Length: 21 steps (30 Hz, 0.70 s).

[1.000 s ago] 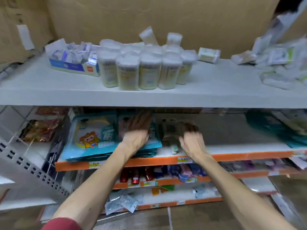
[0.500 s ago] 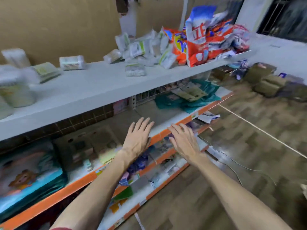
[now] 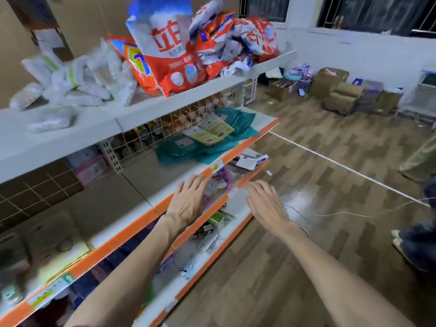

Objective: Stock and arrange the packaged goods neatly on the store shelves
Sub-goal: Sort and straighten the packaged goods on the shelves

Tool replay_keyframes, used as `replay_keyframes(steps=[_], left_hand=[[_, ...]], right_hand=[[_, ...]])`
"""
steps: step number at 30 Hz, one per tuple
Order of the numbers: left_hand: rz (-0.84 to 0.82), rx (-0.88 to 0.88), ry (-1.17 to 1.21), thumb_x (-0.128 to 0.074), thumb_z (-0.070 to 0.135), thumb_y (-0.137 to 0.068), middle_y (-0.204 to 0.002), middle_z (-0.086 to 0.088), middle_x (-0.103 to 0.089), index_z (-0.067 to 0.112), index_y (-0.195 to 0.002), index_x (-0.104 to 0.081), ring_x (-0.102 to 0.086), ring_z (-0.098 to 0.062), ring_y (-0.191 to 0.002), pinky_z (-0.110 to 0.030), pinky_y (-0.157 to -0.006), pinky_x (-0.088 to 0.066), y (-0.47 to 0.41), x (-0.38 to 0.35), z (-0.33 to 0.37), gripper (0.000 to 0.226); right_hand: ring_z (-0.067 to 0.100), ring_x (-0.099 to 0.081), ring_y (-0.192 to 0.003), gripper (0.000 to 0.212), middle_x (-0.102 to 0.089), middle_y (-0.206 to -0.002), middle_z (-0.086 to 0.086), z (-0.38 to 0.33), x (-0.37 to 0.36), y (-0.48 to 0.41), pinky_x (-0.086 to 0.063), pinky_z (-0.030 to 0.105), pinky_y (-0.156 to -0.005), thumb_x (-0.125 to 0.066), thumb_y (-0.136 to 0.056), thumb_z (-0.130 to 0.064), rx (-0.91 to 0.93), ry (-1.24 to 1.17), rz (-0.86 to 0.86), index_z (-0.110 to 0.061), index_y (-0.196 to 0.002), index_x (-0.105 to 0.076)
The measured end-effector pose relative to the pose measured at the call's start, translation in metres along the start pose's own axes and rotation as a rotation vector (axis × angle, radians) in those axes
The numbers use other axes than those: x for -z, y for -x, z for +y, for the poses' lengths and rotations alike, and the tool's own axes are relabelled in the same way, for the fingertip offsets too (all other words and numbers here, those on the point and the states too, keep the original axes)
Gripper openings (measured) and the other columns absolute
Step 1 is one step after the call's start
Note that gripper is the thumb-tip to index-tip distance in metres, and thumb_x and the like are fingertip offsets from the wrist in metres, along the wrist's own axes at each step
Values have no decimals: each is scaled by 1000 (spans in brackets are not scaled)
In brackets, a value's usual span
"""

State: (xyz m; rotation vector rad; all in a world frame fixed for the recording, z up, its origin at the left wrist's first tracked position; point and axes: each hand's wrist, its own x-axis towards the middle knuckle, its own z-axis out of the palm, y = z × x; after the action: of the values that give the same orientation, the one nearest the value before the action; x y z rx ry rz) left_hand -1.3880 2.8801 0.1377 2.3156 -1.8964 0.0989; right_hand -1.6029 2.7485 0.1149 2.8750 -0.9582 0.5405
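Orange-edged shelf (image 3: 132, 226) lies under both hands, left (image 3: 188, 201) and right (image 3: 265, 201), spread flat, holding nothing.

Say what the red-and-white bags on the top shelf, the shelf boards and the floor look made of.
Red-and-white bags: glossy printed plastic film, going by the crinkles and shine.
Shelf boards: probably painted sheet metal, matte light grey with a thin folded edge.
Floor: wood-look planks, laminate or vinyl perhaps; faint sheen.
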Motion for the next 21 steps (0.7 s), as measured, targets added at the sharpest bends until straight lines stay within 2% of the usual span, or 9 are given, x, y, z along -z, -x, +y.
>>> replay_keyframes(steps=[5, 9, 12, 16, 19, 21], left_hand=[[36, -114, 15, -50, 30, -94, -158, -1, -27, 20, -149, -31, -22, -22, -146, -43, -119, -20, -45, 1, 30, 59], [43, -146, 21, -48, 29, -94, -158, 1, -26, 21, -150, -30, -23, -21, -146, -40, -118, -20, -88, -14, 45, 59], [57, -167, 35, -54, 27, -92, -157, 2, -29, 21, -148, -34, -25, -20, -145, -42, -117, -24, -129, -31, 55, 60], [16, -194, 73, -55, 23, -90, -155, 0, -33, 22, -145, -38, -31, -23, -142, -44, -114, -29, -196, -59, 64, 58], [-1, -151, 135, -55, 23, -91, -154, -1, -34, 22, -145, -38, -32, -25, -142, -44, -114, -29, -243, -70, 67, 57], [5, -151, 153, -55, 21, -90, -153, -1, -35, 22, -144, -38, -33, -26, -140, -43, -112, -29, -274, -76, 67, 57]], right_hand=[[17, -46, -114, 33, -59, -124, -6, 37, -2, -12, -40, 31, -91, -55, -90, -18, 80, 13, -1, -19, -123, -58], [19, -51, -111, 31, -61, -120, -6, 61, -6, -33, -45, 32, -89, -54, -89, -21, 185, 36, -24, -20, -119, -60], [21, -53, -108, 28, -62, -115, -4, 84, -11, -48, -47, 33, -85, -55, -88, -21, 216, 37, -6, -18, -115, -61], [21, -54, -105, 25, -62, -111, -3, 129, -29, -80, -48, 35, -82, -55, -87, -22, 136, 53, -63, -17, -111, -60], [22, -55, -100, 24, -62, -105, -2, 165, -41, -108, -52, 36, -82, -59, -83, -22, 86, 56, -108, -17, -107, -59], [21, -56, -97, 20, -63, -101, -2, 186, -44, -132, -53, 35, -81, -51, -82, -22, 95, 84, -118, -19, -102, -57]])
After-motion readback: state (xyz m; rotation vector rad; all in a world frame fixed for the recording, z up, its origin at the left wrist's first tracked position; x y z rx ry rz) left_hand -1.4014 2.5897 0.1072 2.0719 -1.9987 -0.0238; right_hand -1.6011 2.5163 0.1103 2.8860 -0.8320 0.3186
